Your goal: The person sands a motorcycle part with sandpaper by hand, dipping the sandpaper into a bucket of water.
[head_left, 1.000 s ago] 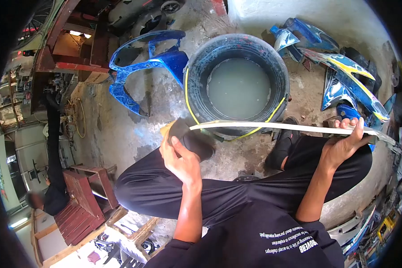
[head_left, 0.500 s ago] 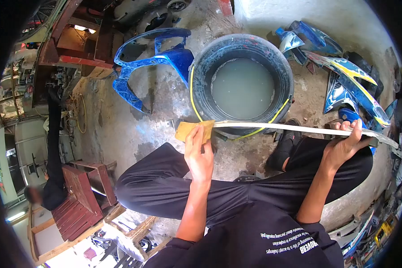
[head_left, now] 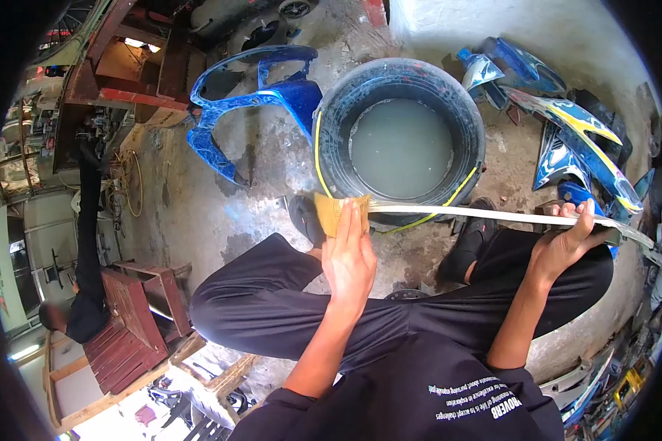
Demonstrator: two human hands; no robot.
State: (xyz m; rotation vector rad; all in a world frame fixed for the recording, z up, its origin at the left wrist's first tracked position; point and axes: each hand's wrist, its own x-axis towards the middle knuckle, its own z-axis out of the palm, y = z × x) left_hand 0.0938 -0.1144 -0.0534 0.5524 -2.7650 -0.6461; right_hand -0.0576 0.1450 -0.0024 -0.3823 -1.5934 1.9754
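A yellowish-brown sheet of sandpaper (head_left: 334, 215) is folded over the left end of a long, narrow white panel (head_left: 485, 214). My left hand (head_left: 348, 261) presses the sheet with its fingers, which are closed on it. Toward the right end, my right hand (head_left: 564, 248) grips the panel with its fingers curled over the edge. The panel is seen nearly edge-on above my lap, in front of a black tub (head_left: 325, 147) of cloudy water (head_left: 402, 151). How my left thumb sits behind the sheet is hidden.
A blue motorcycle fairing piece (head_left: 290, 103) lies on the concrete floor left of the tub. Blue, white and yellow body panels (head_left: 585, 132) lean on the right. A wooden bench (head_left: 125, 334) stands at left, with another person (head_left: 88, 316) beside it.
My left hand and the sandpaper have slid to the right along the panel's end. My right hand keeps its grip in about the same place.
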